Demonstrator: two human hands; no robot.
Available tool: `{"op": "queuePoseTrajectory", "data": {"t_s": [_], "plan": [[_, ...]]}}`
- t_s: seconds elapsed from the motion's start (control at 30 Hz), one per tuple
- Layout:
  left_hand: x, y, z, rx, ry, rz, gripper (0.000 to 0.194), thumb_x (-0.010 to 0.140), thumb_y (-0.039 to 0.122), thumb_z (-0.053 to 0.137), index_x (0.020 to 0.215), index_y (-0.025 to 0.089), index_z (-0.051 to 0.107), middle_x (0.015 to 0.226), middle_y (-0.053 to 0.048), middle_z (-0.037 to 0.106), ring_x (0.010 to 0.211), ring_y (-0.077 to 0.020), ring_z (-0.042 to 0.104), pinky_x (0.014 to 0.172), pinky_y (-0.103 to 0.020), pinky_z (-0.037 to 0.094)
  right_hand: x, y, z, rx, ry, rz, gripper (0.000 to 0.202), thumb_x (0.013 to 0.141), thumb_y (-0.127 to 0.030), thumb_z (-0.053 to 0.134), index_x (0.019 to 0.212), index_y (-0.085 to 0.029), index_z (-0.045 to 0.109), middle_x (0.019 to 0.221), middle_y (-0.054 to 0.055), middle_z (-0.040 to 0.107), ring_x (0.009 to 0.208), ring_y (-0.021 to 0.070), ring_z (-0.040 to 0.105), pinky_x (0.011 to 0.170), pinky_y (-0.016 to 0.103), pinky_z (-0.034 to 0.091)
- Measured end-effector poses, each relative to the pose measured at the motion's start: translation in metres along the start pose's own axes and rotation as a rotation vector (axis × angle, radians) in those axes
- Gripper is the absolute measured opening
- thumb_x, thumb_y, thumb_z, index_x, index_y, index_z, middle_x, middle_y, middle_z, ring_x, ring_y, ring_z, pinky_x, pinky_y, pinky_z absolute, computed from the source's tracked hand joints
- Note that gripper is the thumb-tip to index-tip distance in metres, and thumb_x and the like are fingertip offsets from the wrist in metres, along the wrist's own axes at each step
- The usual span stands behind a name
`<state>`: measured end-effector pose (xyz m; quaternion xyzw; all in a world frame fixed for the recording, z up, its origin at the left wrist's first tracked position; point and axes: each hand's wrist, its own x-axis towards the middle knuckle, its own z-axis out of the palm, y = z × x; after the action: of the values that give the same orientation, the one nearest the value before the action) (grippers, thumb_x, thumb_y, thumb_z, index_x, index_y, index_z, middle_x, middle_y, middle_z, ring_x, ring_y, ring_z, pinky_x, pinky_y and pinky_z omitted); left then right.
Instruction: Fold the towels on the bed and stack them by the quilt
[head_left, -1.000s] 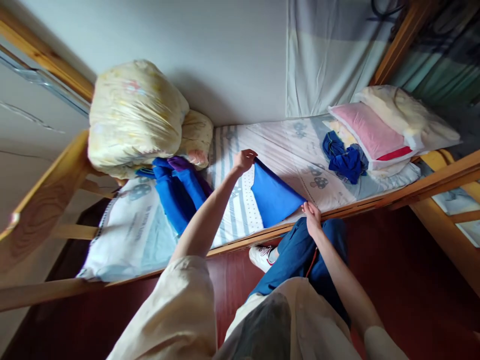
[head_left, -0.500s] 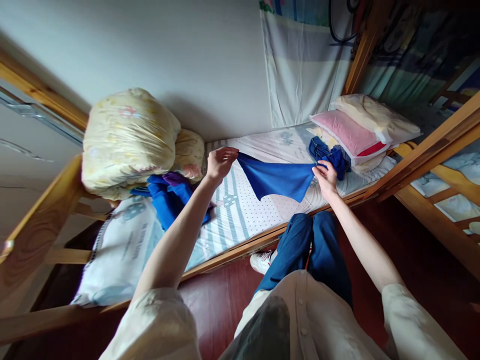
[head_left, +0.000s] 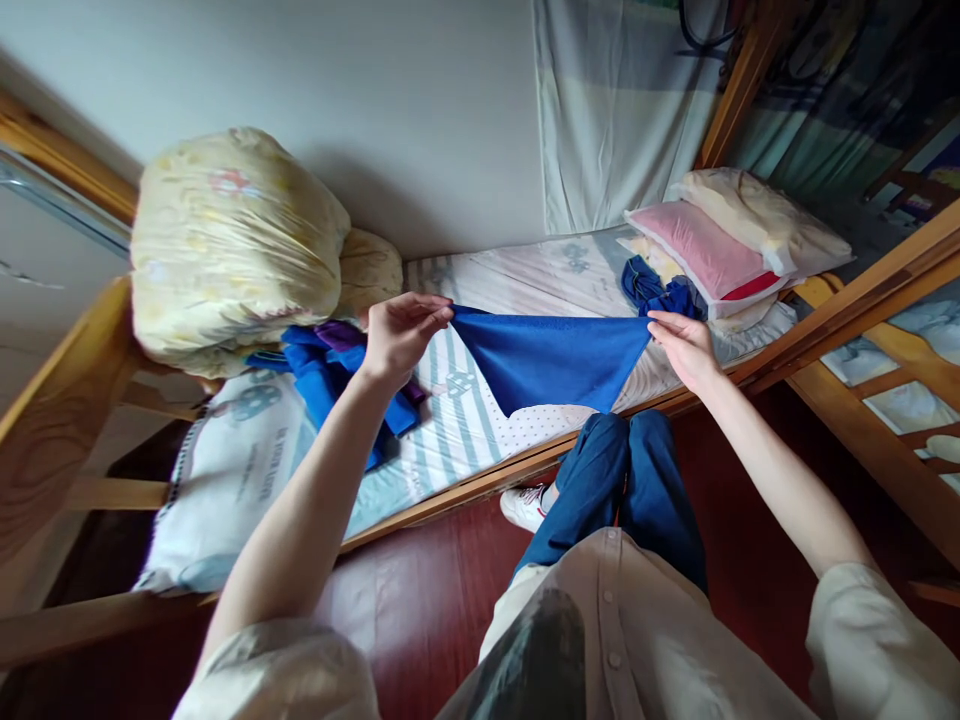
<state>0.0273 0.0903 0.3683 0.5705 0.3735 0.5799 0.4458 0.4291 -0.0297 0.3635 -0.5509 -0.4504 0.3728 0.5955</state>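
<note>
A blue cloth (head_left: 559,362) is stretched between my two hands above the bed. Its top edge runs nearly straight, and the sides slope in to a shorter lower edge; what kind of piece it is I cannot tell. My left hand (head_left: 401,335) pinches the upper left corner between thumb and fingers. At the upper right corner, my right hand (head_left: 686,348) pinches the fabric the same way. Beneath and beyond my left forearm lie crumpled blue and purple clothes (head_left: 322,375). Dark blue crumpled clothing (head_left: 660,292) rests on the bed just beyond my right hand.
The bed (head_left: 435,440) has a patterned sheet and a wooden frame. A bulky yellow quilt (head_left: 232,250) stands at its left end, near a white pillow (head_left: 232,470). Pink and cream pillows (head_left: 709,245) are stacked right. A pale curtain (head_left: 622,130) hangs behind.
My hands have moved farther apart, left hand leftward and right hand rightward, pulling the blue cloth wider and tauter. The view has shifted slightly.
</note>
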Motion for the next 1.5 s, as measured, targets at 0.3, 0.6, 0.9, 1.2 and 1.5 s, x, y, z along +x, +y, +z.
{"op": "queuePoseTrajectory", "data": {"t_s": [0.3,0.6,0.9,1.2,1.5], "plan": [[-0.067,0.004,-0.051,-0.012,0.075,-0.303,0.041,0.050,0.045,0.103,0.077,0.025,0.078,0.071,0.000,0.073,0.061,-0.0118,0.063,0.054,-0.024,0.052,-0.027,0.000,0.008,0.004,-0.146,0.233,0.053,0.061,-0.050,0.101,0.102,-0.022,0.081,0.103,0.008,0.079,0.097,0.0222,0.073,0.077,0.033,0.058],[-0.037,-0.080,-0.051,0.012,0.131,-0.543,0.049,0.053,0.044,0.098,0.082,0.016,0.071,0.076,-0.004,0.071,0.072,-0.0203,0.074,0.064,-0.030,0.062,0.053,0.060,0.041,-0.042,-0.187,0.330,0.052,0.059,-0.043,0.101,0.099,-0.019,0.077,0.096,0.005,0.075,0.083,0.0153,0.068,0.064,0.025,0.051],[0.070,-0.137,-0.026,0.008,0.276,-0.181,0.049,0.064,0.047,0.094,0.084,0.017,0.061,0.074,0.000,0.068,0.073,-0.0173,0.074,0.075,-0.035,0.064,0.150,0.106,0.086,-0.169,-0.107,0.054,0.050,0.070,-0.048,0.090,0.108,-0.023,0.071,0.101,0.003,0.075,0.089,0.0174,0.068,0.074,0.028,0.057],[-0.020,-0.222,-0.041,0.214,0.213,-0.179,0.048,0.068,0.059,0.085,0.084,0.017,0.071,0.077,-0.007,0.074,0.069,-0.0179,0.069,0.067,-0.030,0.058,0.118,0.193,0.065,-0.291,-0.185,0.063,0.042,0.069,-0.036,0.083,0.104,-0.019,0.070,0.091,0.004,0.075,0.082,0.0176,0.066,0.076,0.029,0.052],[-0.172,-0.322,-0.008,0.370,0.178,-0.861,0.040,0.066,0.049,0.081,0.092,0.019,0.073,0.081,-0.007,0.077,0.083,-0.0236,0.073,0.072,-0.030,0.056,0.034,0.294,0.047,-0.482,-0.418,0.677,0.017,0.062,-0.014,0.084,0.069,-0.018,0.069,0.073,0.003,0.073,0.075,0.0173,0.068,0.075,0.027,0.054]]}}
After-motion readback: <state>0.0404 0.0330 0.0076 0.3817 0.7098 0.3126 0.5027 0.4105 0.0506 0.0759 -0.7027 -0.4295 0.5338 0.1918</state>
